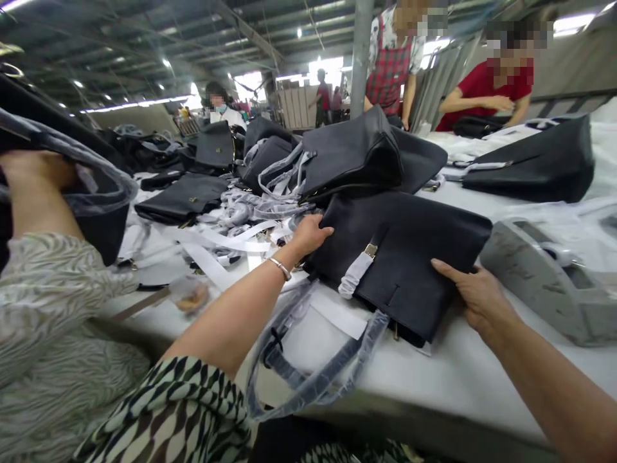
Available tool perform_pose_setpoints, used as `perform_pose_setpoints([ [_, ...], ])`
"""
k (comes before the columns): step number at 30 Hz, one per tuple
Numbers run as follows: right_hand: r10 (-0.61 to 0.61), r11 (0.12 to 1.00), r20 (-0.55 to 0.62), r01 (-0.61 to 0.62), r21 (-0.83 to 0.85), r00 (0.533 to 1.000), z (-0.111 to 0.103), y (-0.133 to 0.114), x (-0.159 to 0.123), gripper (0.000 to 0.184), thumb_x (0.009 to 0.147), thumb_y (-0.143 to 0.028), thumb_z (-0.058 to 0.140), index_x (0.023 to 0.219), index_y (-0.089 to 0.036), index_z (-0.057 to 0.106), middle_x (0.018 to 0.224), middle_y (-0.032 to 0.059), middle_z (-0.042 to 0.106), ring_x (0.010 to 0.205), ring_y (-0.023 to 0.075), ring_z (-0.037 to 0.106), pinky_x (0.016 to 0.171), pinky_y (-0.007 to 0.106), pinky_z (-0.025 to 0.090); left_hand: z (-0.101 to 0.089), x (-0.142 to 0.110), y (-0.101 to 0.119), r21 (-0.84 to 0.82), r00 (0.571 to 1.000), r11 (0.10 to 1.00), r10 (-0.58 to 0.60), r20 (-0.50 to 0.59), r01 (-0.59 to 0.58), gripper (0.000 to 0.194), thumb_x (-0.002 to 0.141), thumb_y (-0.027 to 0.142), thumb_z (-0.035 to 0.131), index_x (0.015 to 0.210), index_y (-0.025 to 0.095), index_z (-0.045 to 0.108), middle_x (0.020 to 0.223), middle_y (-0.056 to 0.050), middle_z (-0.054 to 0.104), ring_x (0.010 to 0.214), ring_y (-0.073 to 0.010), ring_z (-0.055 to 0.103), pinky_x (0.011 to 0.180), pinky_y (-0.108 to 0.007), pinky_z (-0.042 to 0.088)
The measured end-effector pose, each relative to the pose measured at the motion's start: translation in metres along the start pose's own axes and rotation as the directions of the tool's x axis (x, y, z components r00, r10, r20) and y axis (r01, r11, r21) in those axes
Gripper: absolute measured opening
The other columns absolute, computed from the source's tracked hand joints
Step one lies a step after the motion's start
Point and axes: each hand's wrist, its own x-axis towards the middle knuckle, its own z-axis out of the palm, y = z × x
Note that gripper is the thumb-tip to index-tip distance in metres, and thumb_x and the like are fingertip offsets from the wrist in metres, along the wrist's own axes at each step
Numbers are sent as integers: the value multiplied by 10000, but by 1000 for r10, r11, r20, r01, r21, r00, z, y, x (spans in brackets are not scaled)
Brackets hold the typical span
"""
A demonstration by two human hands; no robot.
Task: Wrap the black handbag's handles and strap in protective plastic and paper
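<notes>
A black handbag (409, 238) lies tilted on the white table in front of me, its opening toward me. Its plastic-wrapped handles (318, 379) hang over the table's near edge. A white-wrapped strap (357, 273) with a gold buckle lies across its side. My left hand (311, 236), with a bangle at the wrist, grips the bag's left edge, its fingertips partly hidden behind it. My right hand (477, 296) holds the right side, thumb on the front face and fingers out of sight behind.
More black bags (347, 154) are heaped behind, among wrapped straps and white strips (207, 260). A grey holder (544, 289) stands at right. On the left, a co-worker's hand (38, 170) is at another bag. Two people work across the table.
</notes>
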Motion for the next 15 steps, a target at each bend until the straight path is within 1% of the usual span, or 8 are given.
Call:
perform_pose_setpoints([
  [2, 52, 999, 30, -52, -3, 998, -3, -3, 7, 352, 601, -257, 822, 869, -130, 633, 959, 183, 694, 752, 256, 681, 611, 321, 561, -6, 2, 15, 28, 998, 998, 52, -28, -51, 148, 759, 246, 630, 680, 153, 547, 671, 16, 518, 704, -147, 501, 698, -261, 398],
  [5, 90, 996, 100, -87, -31, 991, -6, -14, 22, 200, 672, -212, 759, 784, -114, 627, 846, 169, 697, 688, 248, 678, 585, 352, 543, -19, 15, 44, 56, 994, 994, 94, -55, -91, 250, 737, 230, 642, 592, 161, 451, 621, 29, 405, 683, -137, 448, 710, -271, 378],
  [6, 84, 996, 114, -79, -44, 990, -6, -21, 28, 183, 701, -217, 738, 791, -101, 629, 844, 171, 696, 691, 242, 678, 587, 355, 535, -23, 21, 54, 49, 992, 994, 103, -69, -99, 275, 732, 221, 643, 578, 162, 423, 618, 31, 374, 679, -131, 432, 715, -273, 373],
  [8, 46, 995, 119, -35, -93, 992, -5, -40, 41, 219, 750, -238, 703, 846, -54, 632, 861, 193, 690, 696, 233, 676, 583, 361, 514, -31, 32, 70, 7, 987, 993, 116, -110, -116, 303, 727, 203, 640, 566, 162, 386, 623, 32, 331, 673, -117, 406, 722, -273, 362],
  [10, -36, 981, 100, 54, -185, 994, -3, -60, 55, 324, 776, -260, 681, 939, 13, 619, 885, 225, 679, 690, 221, 670, 568, 362, 491, -34, 41, 79, -48, 977, 988, 135, -163, -144, 321, 729, 202, 640, 568, 163, 365, 627, 34, 308, 662, -105, 392, 716, -264, 355],
  [12, -152, 941, 80, 169, -292, 985, 0, -76, 73, 427, 788, -275, 660, 1032, 67, 589, 915, 246, 668, 697, 204, 662, 567, 349, 473, -30, 47, 78, -81, 969, 986, 127, -211, -147, 338, 740, 229, 644, 577, 169, 354, 625, 37, 307, 651, -100, 394, 700, -254, 354],
  [14, -280, 873, 58, 280, -400, 958, 3, -79, 91, 479, 787, -311, 641, 1042, 90, 587, 910, 250, 662, 705, 197, 655, 567, 336, 456, -18, 50, 68, -72, 972, 993, 79, -221, -97, 334, 775, 272, 625, 592, 174, 363, 624, 35, 337, 654, -110, 417, 689, -253, 363],
  [15, -355, 823, 51, 337, -458, 934, 5, -75, 99, 483, 774, -333, 642, 996, 94, 604, 880, 250, 660, 702, 204, 652, 563, 336, 446, -9, 50, 61, -56, 977, 997, 49, -209, -62, 319, 798, 284, 605, 601, 175, 379, 629, 30, 367, 665, -119, 437, 690, -257, 370],
])
